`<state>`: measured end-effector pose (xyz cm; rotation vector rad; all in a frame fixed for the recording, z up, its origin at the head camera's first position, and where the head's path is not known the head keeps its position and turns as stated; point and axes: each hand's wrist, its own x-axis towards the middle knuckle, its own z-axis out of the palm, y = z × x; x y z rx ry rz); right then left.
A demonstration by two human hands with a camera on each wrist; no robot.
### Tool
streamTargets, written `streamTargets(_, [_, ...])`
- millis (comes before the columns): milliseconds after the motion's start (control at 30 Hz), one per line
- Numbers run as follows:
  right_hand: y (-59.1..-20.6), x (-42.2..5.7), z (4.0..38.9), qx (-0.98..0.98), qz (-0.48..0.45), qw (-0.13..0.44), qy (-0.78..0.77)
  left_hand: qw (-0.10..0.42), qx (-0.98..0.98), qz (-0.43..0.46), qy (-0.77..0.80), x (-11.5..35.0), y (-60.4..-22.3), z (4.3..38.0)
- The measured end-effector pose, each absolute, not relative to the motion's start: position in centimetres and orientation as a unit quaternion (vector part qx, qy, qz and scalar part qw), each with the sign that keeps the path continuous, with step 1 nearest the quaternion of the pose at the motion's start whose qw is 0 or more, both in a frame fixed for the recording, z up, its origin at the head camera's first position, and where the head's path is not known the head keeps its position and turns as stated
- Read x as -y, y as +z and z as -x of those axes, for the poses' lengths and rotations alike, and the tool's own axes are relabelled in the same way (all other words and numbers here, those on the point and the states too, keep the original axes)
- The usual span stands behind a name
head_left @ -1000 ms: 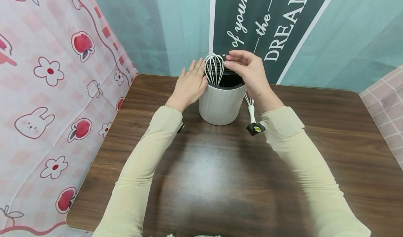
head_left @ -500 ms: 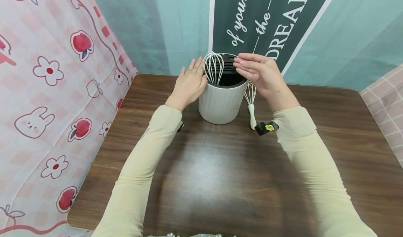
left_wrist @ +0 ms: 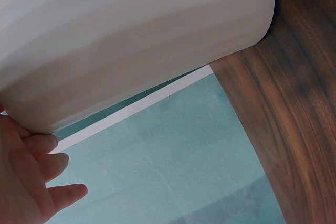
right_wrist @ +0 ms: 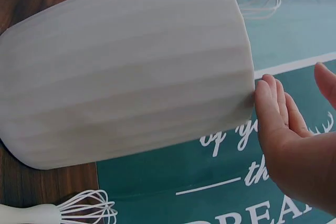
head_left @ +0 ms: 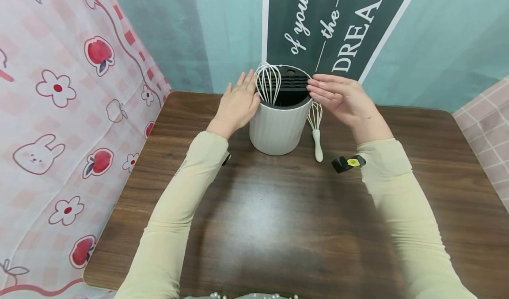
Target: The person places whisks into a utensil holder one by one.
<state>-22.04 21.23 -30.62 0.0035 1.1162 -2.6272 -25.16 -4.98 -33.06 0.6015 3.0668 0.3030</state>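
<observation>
A white whisk [head_left: 268, 85] stands in the pot [head_left: 276, 132] on the table [head_left: 254, 246]. The right hand [head_left: 343, 98] has moved to the pot's right edge, so the pot sits between it and the left hand [head_left: 235, 107]. Fingers are straight, holding nothing. Another whisk [head_left: 317, 142] lies nearby.

Table: we see a brown tabletop [head_left: 262, 246] in dark wood grain, a pale patch of glare near its middle and rounded corners at about ten, two and eight o'clock.
Grain: to us it runs mostly crosswise, from nine o'clock to three.
White container: we find the ribbed white container [head_left: 274, 133] standing upright on its base at twelve o'clock, near the far edge.
Whisk: we have a pale whisk [head_left: 316, 134] lying at one o'clock, just beside the container, wires towards twelve and handle towards six.
</observation>
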Motion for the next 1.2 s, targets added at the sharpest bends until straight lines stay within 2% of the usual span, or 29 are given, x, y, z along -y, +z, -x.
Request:
streamTargets(400, [-31.7, -24.0, 22.9, -0.364, -0.064, 0.148, -0.918, -0.007, -0.977, -0.192, 0.095, 5.1, -32.7, 25.4])
streamTargets(1200, [-38.3, -27.7, 22.6, -0.42, -0.137, 0.174, -0.88, 0.004, -0.977, -0.189, 0.1, 4.9, -32.8, 25.4])
